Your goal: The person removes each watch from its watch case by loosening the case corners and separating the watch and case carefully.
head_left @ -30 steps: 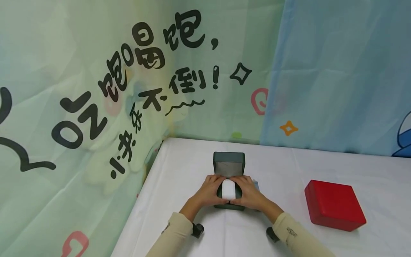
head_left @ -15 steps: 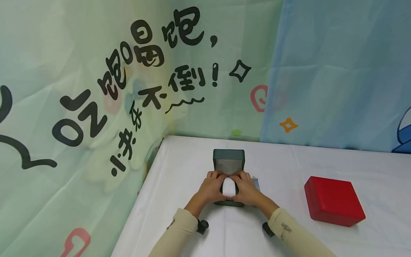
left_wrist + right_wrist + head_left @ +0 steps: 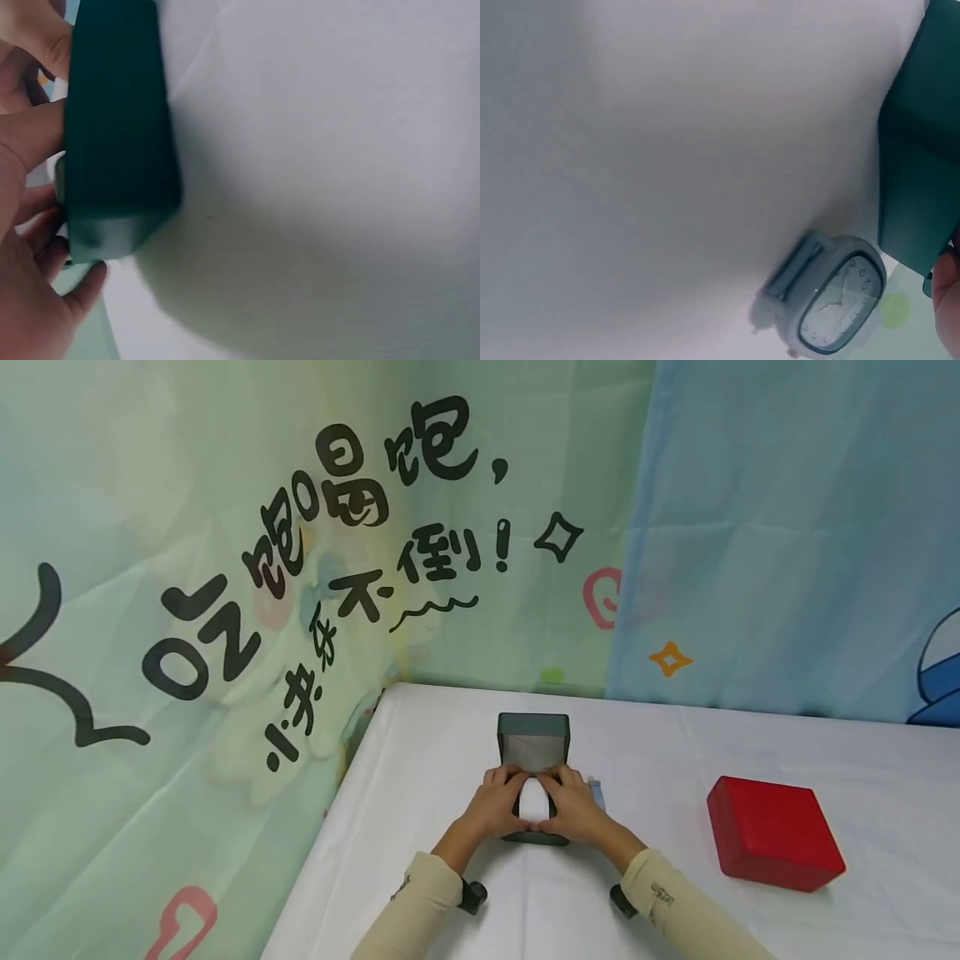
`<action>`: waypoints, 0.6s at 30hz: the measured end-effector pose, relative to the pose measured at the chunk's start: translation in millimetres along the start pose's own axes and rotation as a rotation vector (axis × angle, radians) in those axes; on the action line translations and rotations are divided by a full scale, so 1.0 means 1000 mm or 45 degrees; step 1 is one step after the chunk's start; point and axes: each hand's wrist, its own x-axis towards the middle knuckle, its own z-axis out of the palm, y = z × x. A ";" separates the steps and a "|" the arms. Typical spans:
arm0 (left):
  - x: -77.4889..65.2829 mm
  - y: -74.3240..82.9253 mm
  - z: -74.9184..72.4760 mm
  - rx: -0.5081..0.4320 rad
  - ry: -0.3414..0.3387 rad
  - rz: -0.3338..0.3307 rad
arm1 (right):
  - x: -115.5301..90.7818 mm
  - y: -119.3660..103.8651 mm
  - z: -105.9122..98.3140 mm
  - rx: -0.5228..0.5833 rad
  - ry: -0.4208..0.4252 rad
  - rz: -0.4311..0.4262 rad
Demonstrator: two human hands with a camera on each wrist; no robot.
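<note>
A dark green box [image 3: 534, 724] stands on the white table with its lid raised, showing a grey lining. In its base sits a rounded white cushion [image 3: 534, 800]. My left hand [image 3: 491, 808] and right hand [image 3: 577, 810] hold the cushion from both sides, fingers at its far end and thumbs at its near end. In the left wrist view, the box's side wall [image 3: 120, 127] hides much of the fingers. A pale blue-grey watch [image 3: 840, 300] lies just right of the box, mostly behind my right hand in the head view.
A closed red box [image 3: 776, 831] sits on the table at the right. A white cloth [image 3: 637, 743] covers the table. Printed fabric walls [image 3: 487, 652] rise behind it and along the left.
Both wrists have drawn slightly inward, and the hands have closed in along the cushion's sides. The boxes and watch show no movement beyond a slight shift of the head view.
</note>
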 end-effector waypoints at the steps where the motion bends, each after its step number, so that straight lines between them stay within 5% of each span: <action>1: -0.001 -0.002 0.003 -0.016 0.018 0.005 | -0.001 0.001 0.001 -0.003 0.001 -0.005; 9: -0.010 -0.010 0.017 -0.192 0.129 0.010 | -0.004 0.004 0.002 0.004 -0.001 0.001; 18: -0.014 -0.018 0.012 -0.351 0.059 0.002 | -0.004 0.003 0.000 0.025 0.002 0.007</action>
